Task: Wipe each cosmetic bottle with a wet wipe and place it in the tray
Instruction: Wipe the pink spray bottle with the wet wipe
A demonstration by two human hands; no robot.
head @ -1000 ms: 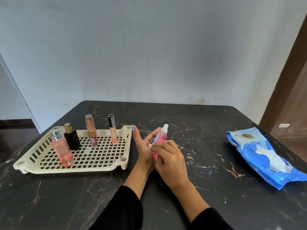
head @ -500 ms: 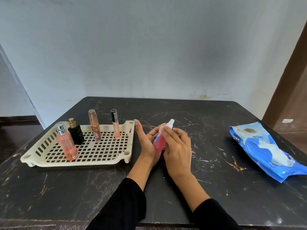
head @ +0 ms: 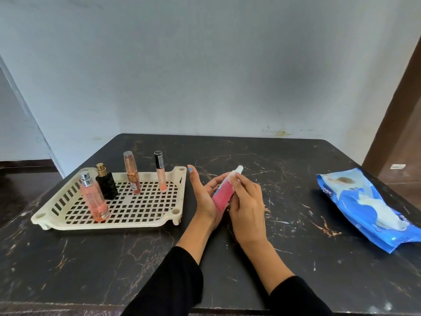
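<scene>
Five cosmetic bottles (head: 223, 194), one tray (head: 68, 225), one wipes pack (head: 369, 206), two hands (head: 247, 201).

Black marble-look table (head: 227, 258) with pale and rust veins is carrying two things directly. Cream perforated tray (head: 141, 221) is sitting on its left part, standing on short corner feet, one long side running roughly along the table's near edge. Blue wet-wipe pack (head: 369, 206) is lying flat on the right part, well apart from the tray, angled with its far end pointing toward the back and its near end reaching toward the right edge. Table's back edge is sitting close to the wall; front edge is showing at the bottom.
</scene>
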